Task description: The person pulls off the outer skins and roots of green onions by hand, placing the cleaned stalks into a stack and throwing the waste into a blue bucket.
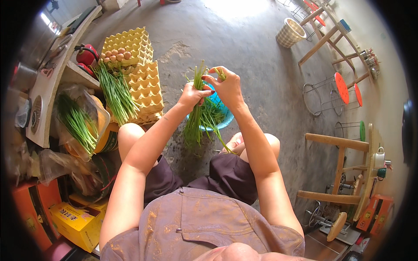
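Observation:
My left hand (194,96) grips a bunch of thin-stemmed leafy greens (195,122), stem ends up and feathery leaves hanging down. Close beside it, my right hand (228,86) curls around a few short stem pieces (221,74). Its thumb and forefinger reach to the bunch's stems; whether they pinch one is too small to tell. Below both hands a light blue plastic basin (227,121) stands on the floor between my feet, with loose greens (214,112) in it. My arms and the bunch hide part of the basin.
Stacked egg trays (145,88) stand left of the basin, bearing brown eggs (116,55) and long green chives (117,94). More chives (76,124) lie nearer me on plastic bags. A fire extinguisher (87,55) stands behind. On the right are round stools (341,88) and a wooden bench (338,142).

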The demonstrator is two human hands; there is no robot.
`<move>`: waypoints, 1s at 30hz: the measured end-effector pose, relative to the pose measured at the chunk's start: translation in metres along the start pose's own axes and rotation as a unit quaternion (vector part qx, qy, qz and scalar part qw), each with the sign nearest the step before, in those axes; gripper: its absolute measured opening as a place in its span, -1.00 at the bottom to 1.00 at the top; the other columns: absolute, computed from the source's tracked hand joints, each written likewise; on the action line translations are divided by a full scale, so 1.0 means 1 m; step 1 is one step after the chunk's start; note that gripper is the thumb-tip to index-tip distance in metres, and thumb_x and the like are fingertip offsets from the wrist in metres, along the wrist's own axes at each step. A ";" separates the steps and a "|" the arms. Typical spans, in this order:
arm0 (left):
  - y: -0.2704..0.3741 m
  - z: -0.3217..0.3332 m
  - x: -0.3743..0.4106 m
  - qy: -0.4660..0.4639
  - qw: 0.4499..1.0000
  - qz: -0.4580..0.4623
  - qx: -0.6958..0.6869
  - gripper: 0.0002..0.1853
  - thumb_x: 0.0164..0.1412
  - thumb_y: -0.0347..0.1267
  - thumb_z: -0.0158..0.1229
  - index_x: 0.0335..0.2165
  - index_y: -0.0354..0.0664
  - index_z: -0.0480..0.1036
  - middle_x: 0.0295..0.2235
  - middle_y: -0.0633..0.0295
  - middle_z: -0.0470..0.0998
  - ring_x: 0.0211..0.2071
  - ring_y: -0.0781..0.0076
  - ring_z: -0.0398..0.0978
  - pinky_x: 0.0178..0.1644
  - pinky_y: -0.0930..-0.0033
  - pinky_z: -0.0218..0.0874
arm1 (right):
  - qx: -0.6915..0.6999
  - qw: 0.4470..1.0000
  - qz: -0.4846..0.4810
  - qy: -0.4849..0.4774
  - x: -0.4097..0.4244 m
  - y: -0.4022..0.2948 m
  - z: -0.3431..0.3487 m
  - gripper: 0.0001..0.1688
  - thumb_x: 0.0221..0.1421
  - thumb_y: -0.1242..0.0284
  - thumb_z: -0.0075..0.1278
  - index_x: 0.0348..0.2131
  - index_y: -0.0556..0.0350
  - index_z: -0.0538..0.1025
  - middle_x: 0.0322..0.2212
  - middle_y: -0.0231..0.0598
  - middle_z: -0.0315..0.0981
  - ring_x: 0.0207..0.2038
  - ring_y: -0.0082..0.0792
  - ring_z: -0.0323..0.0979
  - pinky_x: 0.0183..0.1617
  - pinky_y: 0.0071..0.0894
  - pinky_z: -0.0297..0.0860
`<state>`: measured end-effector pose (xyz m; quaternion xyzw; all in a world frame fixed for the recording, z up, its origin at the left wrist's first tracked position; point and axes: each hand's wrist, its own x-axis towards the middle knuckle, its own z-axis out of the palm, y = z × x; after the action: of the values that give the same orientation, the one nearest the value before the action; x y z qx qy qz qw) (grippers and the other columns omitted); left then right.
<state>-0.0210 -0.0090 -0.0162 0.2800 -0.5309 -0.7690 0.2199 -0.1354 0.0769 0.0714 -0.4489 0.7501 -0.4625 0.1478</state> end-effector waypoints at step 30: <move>0.022 -0.069 -0.004 0.195 0.968 -0.063 -0.146 -0.73 0.11 -0.23 0.29 -0.34 -0.14 0.43 -0.66 0.45 0.24 -0.74 0.63 0.12 -0.66 0.42 0.07 | 0.028 0.937 -0.016 0.349 0.040 0.085 -0.100 -0.84 -0.01 0.48 0.14 -0.52 0.23 0.52 -0.71 -0.45 0.34 -0.62 -0.64 0.23 -0.52 -0.46 0.20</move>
<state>0.0288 -0.0613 -0.0141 0.4222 -0.3413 -0.7810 0.3087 -0.2667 0.1148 0.0616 -0.2670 0.7342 -0.6129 -0.1183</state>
